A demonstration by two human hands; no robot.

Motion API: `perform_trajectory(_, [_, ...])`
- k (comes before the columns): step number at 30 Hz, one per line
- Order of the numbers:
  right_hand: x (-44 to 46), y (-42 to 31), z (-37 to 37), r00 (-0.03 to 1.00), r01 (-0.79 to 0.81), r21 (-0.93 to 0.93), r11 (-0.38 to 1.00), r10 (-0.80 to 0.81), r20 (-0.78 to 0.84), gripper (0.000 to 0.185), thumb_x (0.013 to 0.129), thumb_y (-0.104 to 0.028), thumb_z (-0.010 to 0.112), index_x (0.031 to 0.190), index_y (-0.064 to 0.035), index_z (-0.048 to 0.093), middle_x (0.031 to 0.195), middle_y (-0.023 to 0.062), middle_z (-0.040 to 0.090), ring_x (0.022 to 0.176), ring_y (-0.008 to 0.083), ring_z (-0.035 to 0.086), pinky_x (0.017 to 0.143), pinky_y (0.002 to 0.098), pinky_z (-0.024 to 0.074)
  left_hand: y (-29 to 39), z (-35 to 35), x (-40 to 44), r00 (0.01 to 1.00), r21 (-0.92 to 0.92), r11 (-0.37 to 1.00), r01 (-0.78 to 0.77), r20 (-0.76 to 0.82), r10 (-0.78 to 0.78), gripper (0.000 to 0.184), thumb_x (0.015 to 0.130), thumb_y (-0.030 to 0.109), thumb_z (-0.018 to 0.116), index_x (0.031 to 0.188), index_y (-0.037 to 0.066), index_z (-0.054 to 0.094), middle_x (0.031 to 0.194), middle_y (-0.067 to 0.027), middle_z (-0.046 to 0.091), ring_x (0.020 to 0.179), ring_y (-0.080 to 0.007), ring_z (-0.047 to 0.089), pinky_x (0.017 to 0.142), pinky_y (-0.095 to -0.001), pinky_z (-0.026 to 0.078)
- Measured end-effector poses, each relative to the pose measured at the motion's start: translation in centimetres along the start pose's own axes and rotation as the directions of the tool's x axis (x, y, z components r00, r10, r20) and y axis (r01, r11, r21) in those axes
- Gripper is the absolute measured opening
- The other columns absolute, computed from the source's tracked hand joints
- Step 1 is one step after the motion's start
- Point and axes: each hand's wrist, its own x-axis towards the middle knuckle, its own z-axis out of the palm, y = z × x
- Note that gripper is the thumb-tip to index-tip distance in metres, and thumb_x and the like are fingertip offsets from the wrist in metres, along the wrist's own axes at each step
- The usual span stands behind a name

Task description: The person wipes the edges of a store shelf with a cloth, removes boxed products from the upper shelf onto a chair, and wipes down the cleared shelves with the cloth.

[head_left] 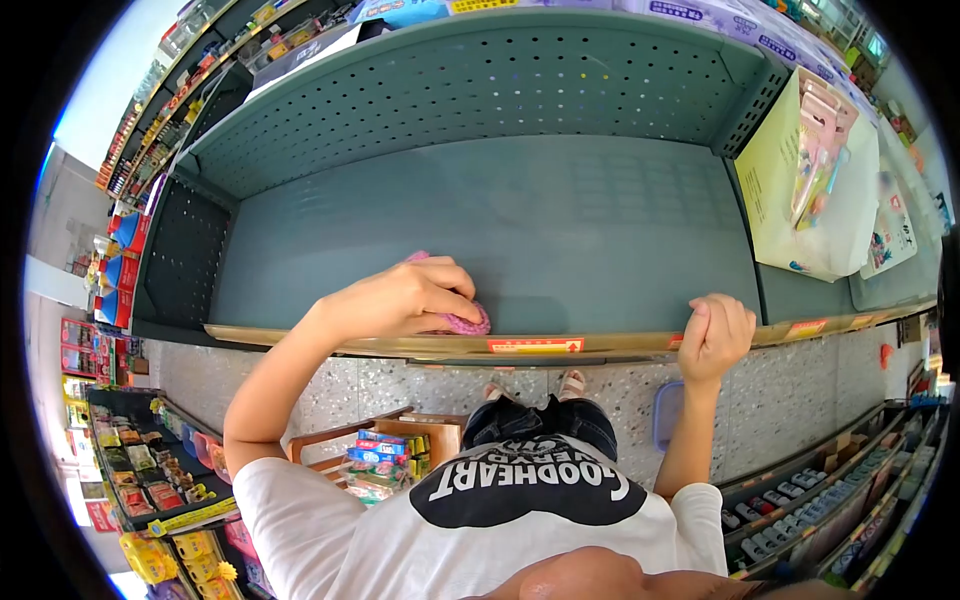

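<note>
My left hand (pixel 405 298) is closed on a pink cloth (pixel 468 320), which looks bunched and textured. It presses the cloth onto the grey metal shelf (pixel 600 240), close to the front edge and left of the middle. Parts of the cloth show above the fingers and below the fingertips. My right hand (pixel 718 335) is curled into a fist at the shelf's front rail, toward the right end, with no object visible in it. Between the hands, a red and yellow price label (pixel 535 346) sits on the rail.
A white box (pixel 800 190) holding pink packaged items stands on the right, beside a clear plastic container (pixel 895 270). Purple packs (pixel 700 20) line the top. Below are a wooden stool (pixel 440 436) with boxed goods and a blue plastic object (pixel 667 415) on the speckled floor.
</note>
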Motion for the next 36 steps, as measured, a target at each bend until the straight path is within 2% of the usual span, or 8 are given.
perform_trajectory(10, [-0.1,-0.2,0.2,1.0,-0.001,-0.014,1.0,0.001,-0.009,0.013,0.086,-0.005,0.056,0.075,-0.0047,0.064,0.075,0.0074,0.065,0.067,0.0241,0.059,0.067,0.0365,0.0387,-1.9,-2.5,-8.2,0.984,0.066,0.983,0.171,-0.07,-0.167,0.025,0.077,0.007,0.075,0.102,0.009,0.075,0.101,-0.0068,0.064,0.094,-0.0262,0.06,0.086,-0.0391,0.047])
perform_trajectory(16, [0.1,-0.3,0.3,0.999,-0.029,-0.023,0.999,0.028,-0.024,0.014,0.086,-0.006,0.056,0.074,-0.0044,0.064,0.075,0.0073,0.065,0.068,0.0238,0.06,0.067,0.0365,0.0384,-2.1,-1.7,-7.3,0.97,-0.012,0.981,0.192,-0.15,-0.192,0.026,0.078,0.006,0.074,0.103,0.009,0.075,0.099,-0.0071,0.064,0.093,-0.0269,0.059,0.085,-0.0379,0.049])
perform_trajectory(22, [0.1,0.0,0.1,1.0,-0.029,-0.025,0.999,0.029,-0.008,0.014,0.086,-0.007,0.057,0.075,-0.0059,0.065,0.075,0.0056,0.065,0.067,0.0228,0.059,0.067,0.0361,0.0384,-3.2,-1.1,-2.1,0.985,0.006,0.998,0.058,-0.165,-0.056,0.024,0.078,0.01,0.075,0.102,0.008,0.075,0.098,-0.0068,0.064,0.092,-0.0261,0.059,0.083,-0.0365,0.05])
perform_trajectory(25, [0.1,0.1,0.2,1.0,-0.014,-0.027,1.0,0.014,-0.024,0.013,0.085,-0.007,0.057,0.075,-0.0066,0.065,0.076,0.0049,0.065,0.066,0.0221,0.059,0.067,0.0355,0.0383,-3.3,-0.9,1.2,0.994,-0.005,0.999,-0.048,-0.101,0.047,0.024,0.079,0.01,0.075,0.104,0.008,0.075,0.098,-0.0072,0.063,0.091,-0.0262,0.058,0.083,-0.0371,0.05])
perform_trajectory(30, [0.1,0.4,0.2,0.999,0.006,-0.007,1.0,-0.006,-0.037,0.009,0.081,-0.007,0.06,0.073,-0.007,0.064,0.074,0.0044,0.064,0.065,0.0217,0.057,0.065,0.0348,0.0376,-2.3,0.1,6.0,0.991,-0.063,0.99,-0.127,-0.048,0.124,0.027,0.079,0.007,0.075,0.106,0.008,0.073,0.101,-0.0075,0.061,0.092,-0.0266,0.058,0.082,-0.0375,0.049])
perform_trajectory(33, [-0.1,0.5,-0.1,1.0,0.013,-0.001,1.0,-0.013,-0.008,0.014,0.085,-0.006,0.057,0.071,-0.0039,0.059,0.071,0.0078,0.06,0.064,0.0252,0.055,0.064,0.0372,0.0374,-1.9,1.0,8.4,0.984,-0.05,0.984,-0.173,-0.052,0.17,0.028,0.079,0.006,0.075,0.107,0.008,0.073,0.102,-0.0074,0.061,0.092,-0.0267,0.058,0.083,-0.0377,0.049])
perform_trajectory(36, [-0.1,0.9,0.1,0.999,0.033,-0.014,0.999,-0.034,-0.029,0.018,0.078,-0.007,0.062,0.064,-0.0074,0.051,0.065,0.0059,0.052,0.058,0.0242,0.048,0.06,0.0374,0.0328,-1.5,1.3,9.5,0.985,-0.029,0.986,-0.166,-0.043,0.164,0.027,0.08,0.007,0.075,0.107,0.008,0.073,0.101,-0.0072,0.06,0.093,-0.0268,0.058,0.084,-0.0384,0.048])
